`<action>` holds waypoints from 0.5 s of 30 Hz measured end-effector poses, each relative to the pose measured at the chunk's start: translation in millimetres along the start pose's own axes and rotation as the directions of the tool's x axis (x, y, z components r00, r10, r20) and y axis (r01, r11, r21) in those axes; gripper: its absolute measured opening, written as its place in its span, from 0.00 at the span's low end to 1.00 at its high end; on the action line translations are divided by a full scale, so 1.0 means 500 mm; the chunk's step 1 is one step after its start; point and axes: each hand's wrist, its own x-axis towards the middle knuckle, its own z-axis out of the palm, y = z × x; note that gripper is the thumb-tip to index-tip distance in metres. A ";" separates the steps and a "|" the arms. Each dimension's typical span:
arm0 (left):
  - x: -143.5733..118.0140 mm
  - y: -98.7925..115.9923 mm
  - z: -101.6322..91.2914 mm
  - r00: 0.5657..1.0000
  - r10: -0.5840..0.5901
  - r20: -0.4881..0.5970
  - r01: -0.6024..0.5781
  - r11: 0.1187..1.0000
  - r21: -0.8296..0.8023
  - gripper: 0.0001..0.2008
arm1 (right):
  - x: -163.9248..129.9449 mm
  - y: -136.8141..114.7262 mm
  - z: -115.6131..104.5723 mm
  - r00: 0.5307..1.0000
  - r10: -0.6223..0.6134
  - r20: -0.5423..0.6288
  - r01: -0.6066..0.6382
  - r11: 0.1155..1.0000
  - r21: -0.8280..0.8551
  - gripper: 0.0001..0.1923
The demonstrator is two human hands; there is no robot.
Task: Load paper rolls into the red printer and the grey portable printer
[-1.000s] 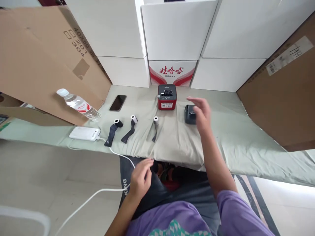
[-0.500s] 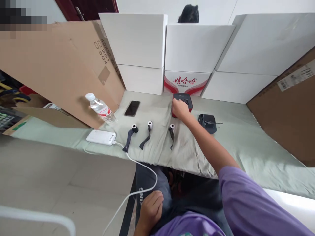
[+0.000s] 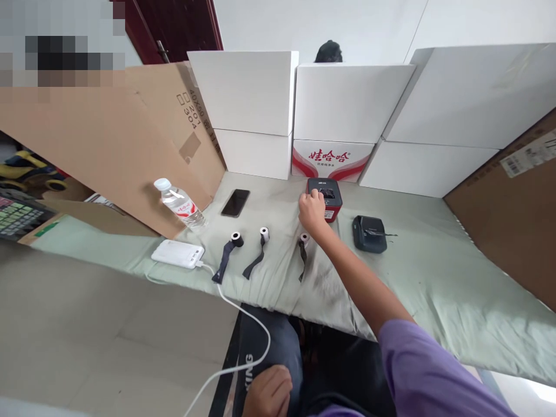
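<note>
My right hand (image 3: 311,211) is at the left front edge of a small black-and-red box (image 3: 333,197), its fingers curled. Whether anything is in those fingers is hidden from view. Resting on my thigh, my left hand (image 3: 270,391) is loosely closed, with nothing visible in it. Just in front of my right hand stands a small white roll (image 3: 304,237) with a dark strip trailing from it. To its left are a second white roll (image 3: 264,234) and a black roll (image 3: 237,239), each with a dark strip. A dark boxy device (image 3: 369,234) sits to the right.
On the cloth-covered table (image 3: 417,260) lie a phone (image 3: 236,202) and a white power bank (image 3: 177,253) with a cable (image 3: 243,308) hanging over the edge. A water bottle (image 3: 182,205) stands left. White boxes (image 3: 334,104) line the back; cardboard (image 3: 143,139) flanks the left.
My right hand has drawn back from the top of the black-and-red box to its left front edge, uncovering more of the box. The camera view has tilted slightly upward.
</note>
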 end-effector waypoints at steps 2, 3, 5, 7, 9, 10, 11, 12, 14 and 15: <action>0.012 0.007 -0.007 0.999 0.006 -0.032 -0.007 0.999 -0.040 0.14 | 0.011 0.014 0.001 1.000 -0.009 -0.006 0.009 1.000 0.023 0.15; 0.016 0.009 -0.010 0.999 0.010 -0.038 -0.012 0.999 -0.047 0.14 | 0.015 0.018 0.003 1.000 -0.012 -0.005 0.012 0.999 0.031 0.15; 0.021 0.011 -0.015 0.999 0.014 -0.030 -0.016 0.999 -0.040 0.15 | 0.018 0.019 0.007 1.000 -0.012 0.004 0.012 0.999 0.043 0.14; 0.023 0.013 -0.019 1.000 0.009 0.005 -0.009 1.000 -0.010 0.14 | 0.013 0.012 0.008 1.000 0.007 0.007 -0.007 0.998 0.064 0.15; 0.025 0.016 -0.022 0.999 0.005 0.038 -0.006 1.000 0.030 0.12 | 0.004 0.004 0.007 0.999 0.039 -0.001 -0.039 0.995 0.096 0.15; 0.027 0.018 -0.023 0.999 0.003 0.048 -0.005 0.999 0.048 0.11 | 0.001 0.003 0.005 0.998 0.056 -0.006 -0.055 0.992 0.112 0.15; 0.028 0.020 -0.025 0.998 0.002 0.055 -0.005 0.998 0.066 0.10 | -0.001 0.005 0.003 0.997 0.072 -0.007 -0.071 0.989 0.132 0.15; 0.030 0.023 -0.027 0.998 0.002 0.059 -0.007 0.997 0.083 0.10 | 0.000 0.013 0.000 0.996 0.092 -0.007 -0.090 0.983 0.160 0.15; 0.032 0.027 -0.030 0.998 -0.001 0.068 -0.007 0.994 0.112 0.10 | 0.007 0.050 -0.003 0.987 0.159 -0.022 -0.147 0.953 0.264 0.15; 0.033 0.029 -0.031 0.997 -0.005 0.072 -0.004 0.993 0.122 0.10 | 0.014 0.079 -0.002 0.976 0.214 -0.038 -0.189 0.921 0.339 0.15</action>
